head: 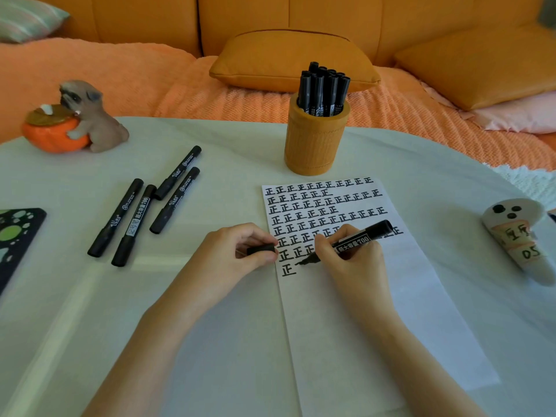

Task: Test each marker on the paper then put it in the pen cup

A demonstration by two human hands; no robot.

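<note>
A white paper (376,311) lies on the table, its upper part filled with rows of black characters. My right hand (352,260) holds an uncapped black marker (358,239), tip touching the paper beside the lowest character. My left hand (228,254) rests at the paper's left edge, pinching the marker's black cap (261,250). An orange pen cup (316,139) stands behind the paper with several black markers (323,91) upright in it. Several capped black markers (144,209) lie on the table to the left.
A dog-and-pumpkin figurine (75,121) sits at the far left of the white table (90,296). A dark patterned object (15,236) lies at the left edge. A white ghost-like figure (520,239) lies at the right. An orange sofa with cushions (294,58) stands behind.
</note>
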